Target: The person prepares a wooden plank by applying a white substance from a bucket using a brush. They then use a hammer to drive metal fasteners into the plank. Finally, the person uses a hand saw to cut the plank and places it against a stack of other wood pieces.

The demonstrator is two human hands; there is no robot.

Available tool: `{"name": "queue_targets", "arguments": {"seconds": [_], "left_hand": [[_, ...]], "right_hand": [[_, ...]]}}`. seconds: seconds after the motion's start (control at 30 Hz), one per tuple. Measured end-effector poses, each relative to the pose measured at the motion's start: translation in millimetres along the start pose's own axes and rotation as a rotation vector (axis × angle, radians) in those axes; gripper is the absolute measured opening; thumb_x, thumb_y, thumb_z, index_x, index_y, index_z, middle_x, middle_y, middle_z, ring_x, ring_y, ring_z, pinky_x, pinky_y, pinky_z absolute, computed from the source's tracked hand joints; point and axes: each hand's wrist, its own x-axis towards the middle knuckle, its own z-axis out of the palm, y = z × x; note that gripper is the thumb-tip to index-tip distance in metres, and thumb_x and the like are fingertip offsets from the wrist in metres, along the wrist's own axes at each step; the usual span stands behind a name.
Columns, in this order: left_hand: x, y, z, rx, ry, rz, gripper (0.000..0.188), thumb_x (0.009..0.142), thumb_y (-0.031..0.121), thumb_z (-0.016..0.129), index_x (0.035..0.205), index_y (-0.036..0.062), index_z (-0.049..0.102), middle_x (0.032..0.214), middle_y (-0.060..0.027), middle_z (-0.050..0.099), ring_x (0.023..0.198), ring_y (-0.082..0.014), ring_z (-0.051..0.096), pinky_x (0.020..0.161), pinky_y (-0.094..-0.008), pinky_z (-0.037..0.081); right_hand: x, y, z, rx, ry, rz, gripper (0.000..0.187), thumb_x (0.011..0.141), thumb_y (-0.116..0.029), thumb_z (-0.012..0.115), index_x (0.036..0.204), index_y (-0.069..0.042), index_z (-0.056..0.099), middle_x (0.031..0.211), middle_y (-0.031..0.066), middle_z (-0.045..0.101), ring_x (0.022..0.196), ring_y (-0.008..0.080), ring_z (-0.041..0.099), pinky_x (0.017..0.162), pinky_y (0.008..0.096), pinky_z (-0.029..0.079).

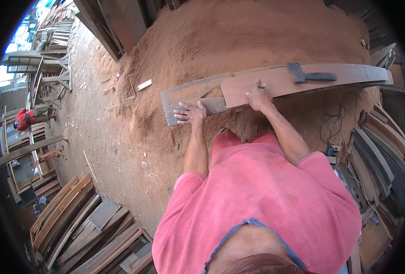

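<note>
While left hand (191, 114) presses flat, fingers spread, on the plank (184, 98), right hand (258, 97) grips a pencil (262, 86); marking looks barely begun.

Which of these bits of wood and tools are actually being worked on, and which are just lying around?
In use: left hand flat on the small board; right hand with a pencil on the long plank; square on that plank.

Lying about: wood stack, sawdust heap, cable.

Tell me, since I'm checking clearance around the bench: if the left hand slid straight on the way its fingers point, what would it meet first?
The left hand lies flat on the grey plank, fingers pointing left along it. Going on, it would probably just run off the plank's end over the sawdust.
</note>
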Motion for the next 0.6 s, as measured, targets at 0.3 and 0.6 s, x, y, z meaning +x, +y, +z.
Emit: {"name": "queue_targets", "arguments": {"seconds": [0.3,0.6], "left_hand": [[2.1,0.7,-5.6,0.023,-0.020,-0.005,0.109,0.093,0.063,0.049,0.159,0.0017,-0.011,0.159,-0.0407,-0.017,0.147,-0.0587,-0.018,0.114,-0.0714,-0.011],[-4.9,9.6,-6.0,0.087,-0.031,-0.016,0.109,0.093,0.064,0.048,0.159,0.0009,-0.010,0.159,-0.0415,-0.016,0.146,-0.0602,-0.017,0.114,-0.0723,-0.009]], "right_hand": [[-36.2,4.1,-7.5,-0.197,-0.011,-0.122,0.063,0.095,-0.028,0.058,0.144,0.007,0.039,0.099,0.0286,0.071,0.099,0.0457,0.068,0.089,0.0525,0.053],[-2.9,88.9,-27.4,0.100,0.156,-0.192,0.057,0.095,-0.020,0.052,0.149,-0.004,0.044,0.132,0.0299,0.059,0.126,0.0442,0.055,0.107,0.0503,0.043]]}}
